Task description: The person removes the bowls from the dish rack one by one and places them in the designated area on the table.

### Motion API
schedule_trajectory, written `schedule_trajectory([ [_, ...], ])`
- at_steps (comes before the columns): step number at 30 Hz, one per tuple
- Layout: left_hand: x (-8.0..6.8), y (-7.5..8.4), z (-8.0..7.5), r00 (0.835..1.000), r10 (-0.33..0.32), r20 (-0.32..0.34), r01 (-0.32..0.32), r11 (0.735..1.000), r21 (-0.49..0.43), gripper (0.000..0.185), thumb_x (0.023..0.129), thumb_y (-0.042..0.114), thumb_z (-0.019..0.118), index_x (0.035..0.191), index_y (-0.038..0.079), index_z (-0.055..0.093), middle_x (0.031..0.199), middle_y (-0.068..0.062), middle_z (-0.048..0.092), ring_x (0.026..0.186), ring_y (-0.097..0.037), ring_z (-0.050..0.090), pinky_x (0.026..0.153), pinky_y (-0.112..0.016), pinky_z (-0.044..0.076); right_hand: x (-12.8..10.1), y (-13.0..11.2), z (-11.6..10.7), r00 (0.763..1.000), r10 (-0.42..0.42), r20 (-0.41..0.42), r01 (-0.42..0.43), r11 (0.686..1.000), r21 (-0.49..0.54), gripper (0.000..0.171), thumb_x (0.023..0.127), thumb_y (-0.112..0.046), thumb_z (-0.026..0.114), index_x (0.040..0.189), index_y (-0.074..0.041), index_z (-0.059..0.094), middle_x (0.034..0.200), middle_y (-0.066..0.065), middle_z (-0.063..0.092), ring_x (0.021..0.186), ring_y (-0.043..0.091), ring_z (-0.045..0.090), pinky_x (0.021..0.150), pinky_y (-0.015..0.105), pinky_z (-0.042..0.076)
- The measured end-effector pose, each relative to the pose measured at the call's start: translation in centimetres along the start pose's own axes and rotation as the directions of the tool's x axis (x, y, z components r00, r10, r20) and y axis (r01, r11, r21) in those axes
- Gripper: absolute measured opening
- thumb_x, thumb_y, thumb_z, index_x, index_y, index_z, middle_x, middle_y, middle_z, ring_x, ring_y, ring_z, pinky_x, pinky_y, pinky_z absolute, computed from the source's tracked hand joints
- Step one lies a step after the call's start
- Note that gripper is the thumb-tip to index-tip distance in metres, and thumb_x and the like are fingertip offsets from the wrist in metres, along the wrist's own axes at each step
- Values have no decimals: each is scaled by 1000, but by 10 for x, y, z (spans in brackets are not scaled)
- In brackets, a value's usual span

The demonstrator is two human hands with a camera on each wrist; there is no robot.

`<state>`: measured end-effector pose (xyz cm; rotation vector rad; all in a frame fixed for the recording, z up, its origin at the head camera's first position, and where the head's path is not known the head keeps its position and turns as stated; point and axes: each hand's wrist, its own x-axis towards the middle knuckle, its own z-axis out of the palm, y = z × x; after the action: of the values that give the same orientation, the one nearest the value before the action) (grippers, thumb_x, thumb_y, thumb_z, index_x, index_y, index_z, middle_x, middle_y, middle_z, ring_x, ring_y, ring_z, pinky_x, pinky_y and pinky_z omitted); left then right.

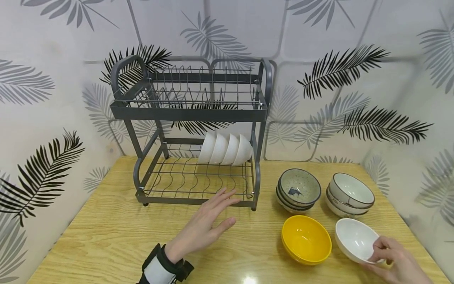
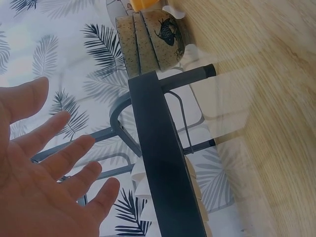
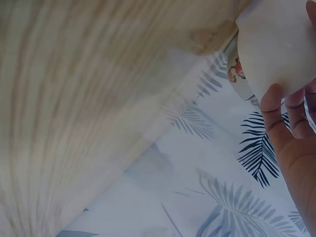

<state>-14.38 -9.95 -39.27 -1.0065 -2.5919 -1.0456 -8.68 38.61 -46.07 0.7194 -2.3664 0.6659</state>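
At the table's right front, my right hand [image 1: 397,260] pinches the near right rim of a white bowl [image 1: 356,236], thumb outside and fingers over the edge. The right wrist view shows that bowl [image 3: 276,44] tilted, its outer side toward the camera. My left hand [image 1: 203,228] hovers in front of the dish rack [image 1: 198,201] with fingers extended, holding nothing. In the left wrist view the palm of the left hand [image 2: 54,182] faces the camera beside the rack's dark bar [image 2: 160,153]. Several white bowls [image 1: 225,149] stand on edge in the rack's lower tier, at its right side.
A yellow bowl [image 1: 306,240] sits just left of the held bowl. Behind it are stacked speckled bowls with a blue rim [image 1: 299,187] and, farther right, a stack of pale dark-rimmed bowls [image 1: 351,193]. The rack's wire upper tier [image 1: 191,112] overhangs the lower one. A patterned wall stands behind.
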Motion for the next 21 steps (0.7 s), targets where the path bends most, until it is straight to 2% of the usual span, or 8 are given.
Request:
schedule_trajectory([
  [4, 0, -1, -1, 1000, -7, 5, 7, 1000, -2, 49, 102, 27, 59, 148, 16, 50, 163, -7, 38, 154, -38, 26, 115, -71, 30, -2, 1, 1, 998, 57, 32, -55, 997, -46, 44, 44, -21, 98, 60, -31, 58, 80, -20, 44, 78, -11, 34, 56, 10, 28],
  [7, -1, -2, -1, 1000, -10, 12, 10, 1000, -5, 49, 102, 29, 58, 148, 15, 50, 162, -9, 38, 154, -38, 25, 116, -71, 29, -2, 4, 2, 999, 45, 24, -43, 995, -87, 38, 43, -28, 98, 63, -28, 65, 81, -21, 45, 80, -10, 33, 62, 12, 27],
  [9, -1, -2, -1, 1000, -14, 18, 14, 1000, -7, 49, 102, 30, 58, 148, 15, 50, 162, -9, 38, 154, -38, 25, 115, -71, 29, -2, 5, 2, 1000, 25, 6, -24, 995, -100, 39, 43, -34, 97, 69, -25, 70, 84, -19, 47, 84, -8, 33, 71, 12, 26],
  [11, -2, -3, -1, 1000, -16, 23, 16, 1000, -10, 49, 103, 30, 57, 148, 14, 50, 163, -10, 37, 154, -39, 25, 115, -72, 29, -2, 4, 2, 1000, 30, -3, -30, 993, -115, 44, 41, -35, 97, 77, -25, 73, 91, -18, 49, 91, -7, 32, 80, 14, 24],
  [14, -2, -4, -2, 999, -22, 28, 23, 1000, -11, 49, 102, 30, 57, 148, 14, 49, 163, -10, 37, 154, -40, 25, 115, -72, 28, 0, -1, 2, 996, 89, -10, -90, 986, -139, 54, 40, -27, 97, 89, -25, 74, 106, -18, 49, 106, -6, 27, 87, 14, 18],
  [16, -2, -5, -2, 999, -30, 29, 30, 999, -9, 49, 102, 30, 58, 148, 15, 49, 163, -11, 36, 153, -42, 25, 115, -73, 28, 3, -5, 1, 992, 124, -18, -126, 981, -151, 58, 41, -21, 97, 94, -24, 74, 116, -17, 48, 113, 3, 27, 88, 14, 16],
  [19, -3, -7, -3, 998, -49, 34, 49, 999, -10, 50, 102, 31, 59, 148, 17, 49, 163, -11, 35, 153, -42, 25, 115, -74, 27, 8, -11, 0, 991, 127, -45, -132, 979, -153, 58, 45, -23, 97, 98, -21, 74, 128, -18, 46, 115, 19, 30, 94, 13, 12],
  [21, -3, -8, -4, 997, -62, 36, 62, 998, -13, 50, 102, 31, 59, 148, 18, 49, 164, -11, 35, 154, -41, 24, 115, -74, 26, 13, -13, 0, 993, 106, -60, -113, 985, -129, 57, 49, -27, 97, 101, -21, 74, 135, -17, 46, 120, 17, 31, 99, 12, 11],
])
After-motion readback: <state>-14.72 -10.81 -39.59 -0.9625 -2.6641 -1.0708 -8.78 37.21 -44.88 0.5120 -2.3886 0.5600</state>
